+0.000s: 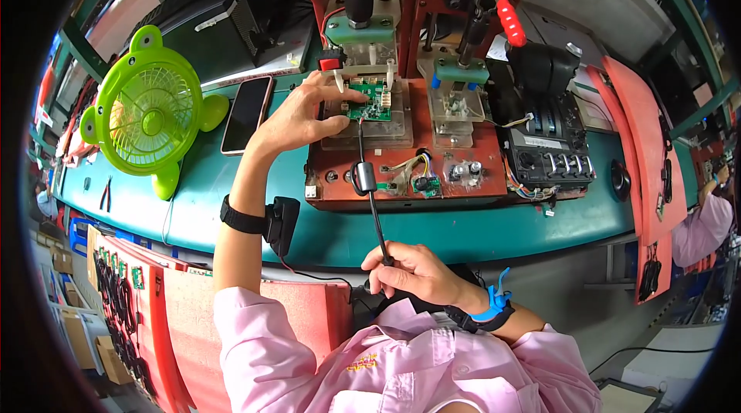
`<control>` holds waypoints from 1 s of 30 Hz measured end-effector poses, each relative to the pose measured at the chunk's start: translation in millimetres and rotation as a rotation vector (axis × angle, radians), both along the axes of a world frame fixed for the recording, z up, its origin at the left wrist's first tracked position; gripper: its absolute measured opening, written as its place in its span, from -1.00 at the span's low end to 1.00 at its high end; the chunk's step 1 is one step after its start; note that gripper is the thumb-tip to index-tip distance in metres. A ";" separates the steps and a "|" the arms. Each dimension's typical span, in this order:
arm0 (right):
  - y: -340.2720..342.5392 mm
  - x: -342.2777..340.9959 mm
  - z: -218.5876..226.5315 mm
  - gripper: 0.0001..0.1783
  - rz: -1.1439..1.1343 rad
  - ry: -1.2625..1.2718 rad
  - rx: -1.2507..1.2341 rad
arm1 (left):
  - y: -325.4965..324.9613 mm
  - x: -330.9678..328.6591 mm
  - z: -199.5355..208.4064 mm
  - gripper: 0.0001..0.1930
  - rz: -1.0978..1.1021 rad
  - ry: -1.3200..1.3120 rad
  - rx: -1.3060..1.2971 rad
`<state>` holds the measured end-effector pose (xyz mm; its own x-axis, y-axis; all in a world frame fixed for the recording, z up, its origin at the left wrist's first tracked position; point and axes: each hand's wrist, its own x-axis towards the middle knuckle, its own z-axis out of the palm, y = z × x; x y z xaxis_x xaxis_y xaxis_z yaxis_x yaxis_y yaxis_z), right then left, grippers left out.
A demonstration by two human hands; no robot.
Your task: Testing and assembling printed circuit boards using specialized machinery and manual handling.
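Observation:
A green circuit board lies on the clear plate of a red test fixture. My left hand reaches over the board's left side, its index finger on the board and its thumb at the near left edge, fingers apart. From the board's near edge a black cable with a grey cylindrical ferrite core runs toward me. My right hand is closed around the cable's lower part, in front of the bench edge. White pins of the fixture stand above the board.
Left on the green bench are a green frog-shaped fan and a phone. A second fixture station and a black control unit stand right. Pink foam boards lean far right; others stand below left, holding cables.

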<state>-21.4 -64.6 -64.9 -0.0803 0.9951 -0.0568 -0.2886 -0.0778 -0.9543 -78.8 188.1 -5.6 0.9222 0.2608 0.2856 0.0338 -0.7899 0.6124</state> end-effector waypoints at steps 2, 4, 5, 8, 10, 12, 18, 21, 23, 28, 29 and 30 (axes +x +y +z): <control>1.0 -2.0 -2.6 -0.70 -0.006 -0.011 0.033 | 3.2 -0.8 1.6 -0.60 -0.016 0.036 0.050; 2.0 -2.7 -6.8 -0.70 -0.026 -0.037 0.099 | 2.5 -1.3 2.1 -0.60 -0.022 0.057 0.076; 2.6 -1.5 -7.7 -0.70 -0.021 -0.033 0.101 | 0.2 -1.4 2.5 -0.62 -0.031 0.045 0.092; 5.6 5.7 -9.8 -0.68 0.003 -0.226 0.227 | -4.3 -5.3 5.5 -0.65 -0.040 0.023 0.129; 7.9 10.0 -26.2 -0.67 0.013 -0.226 0.193 | -1.7 -13.8 15.2 -0.69 -0.024 0.078 0.178; 10.2 16.4 -43.6 -0.66 0.018 -0.235 0.117 | 6.5 -23.7 41.5 -0.72 0.065 0.061 0.115; 8.9 15.7 -45.0 -0.66 0.132 -0.163 0.122 | 41.0 3.0 188.7 -0.80 0.337 -0.757 0.318; 5.5 14.1 -44.4 -0.65 0.140 -0.115 0.157 | 10.1 59.8 237.1 -0.68 0.055 -0.322 -0.347; 3.2 16.2 -47.0 -0.65 0.110 0.063 0.100 | -7.1 63.9 236.1 -0.68 0.064 -0.536 -0.156; 4.0 26.1 -58.5 -0.64 0.098 0.113 0.051 | -104.7 55.0 143.9 -0.72 0.093 -1.170 0.110; 6.6 28.9 -57.6 -0.64 0.098 0.122 0.051 | -114.6 57.5 124.0 -0.74 0.075 -1.284 0.048; 4.7 24.8 -53.5 -0.65 0.114 0.127 0.048 | -119.7 45.4 118.8 -0.74 0.110 -1.273 0.071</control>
